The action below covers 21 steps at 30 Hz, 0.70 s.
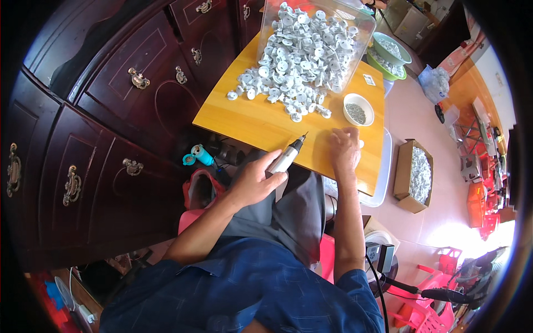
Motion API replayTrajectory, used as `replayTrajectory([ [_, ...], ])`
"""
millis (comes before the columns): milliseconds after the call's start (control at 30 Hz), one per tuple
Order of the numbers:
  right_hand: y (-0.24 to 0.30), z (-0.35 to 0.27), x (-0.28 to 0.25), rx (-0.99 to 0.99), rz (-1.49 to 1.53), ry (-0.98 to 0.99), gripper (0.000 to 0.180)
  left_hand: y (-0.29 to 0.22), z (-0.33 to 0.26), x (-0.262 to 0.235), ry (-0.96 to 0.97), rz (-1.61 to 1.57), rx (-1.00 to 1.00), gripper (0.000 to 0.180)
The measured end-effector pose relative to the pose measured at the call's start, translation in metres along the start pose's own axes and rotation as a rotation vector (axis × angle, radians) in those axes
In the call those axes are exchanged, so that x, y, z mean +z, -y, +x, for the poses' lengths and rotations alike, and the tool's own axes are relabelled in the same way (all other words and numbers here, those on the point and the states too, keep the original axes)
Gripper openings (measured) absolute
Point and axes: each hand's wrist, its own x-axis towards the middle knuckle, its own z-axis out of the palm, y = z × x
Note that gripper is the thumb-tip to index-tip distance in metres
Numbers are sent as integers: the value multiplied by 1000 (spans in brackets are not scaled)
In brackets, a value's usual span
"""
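Note:
My left hand [256, 178] grips a slim silver electric screwdriver [288, 156], its tip pointing up over the near edge of the small yellow table [250, 119]. My right hand [345, 149] rests palm down on the table near its right front, fingers closed over a small white part that barely shows. A heap of white plastic parts [297, 55] spills from a tipped clear plastic container [355, 33] at the table's far end. A small white bowl of screws [358, 109] stands just beyond my right hand.
A dark wooden cabinet with brass handles [105, 139] runs along the left. Green bowls of parts [388, 53] sit past the table. A cardboard box of white parts [415, 175] and a white tray [383, 177] lie on the floor at right. Red plastic stools [422, 311] are behind.

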Motion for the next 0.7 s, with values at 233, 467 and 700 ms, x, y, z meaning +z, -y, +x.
replayTrajectory([
  [233,-25,39,-27,-4,51,-119,24,-2,-2,-7,-21,-8,56,57],
  [467,-52,128,-11,28,-211,170,18,-9,-3,-10,3,16,102,58],
  [700,-58,149,8,129,-289,399,19,-16,-12,-16,-13,40,72,60],
])
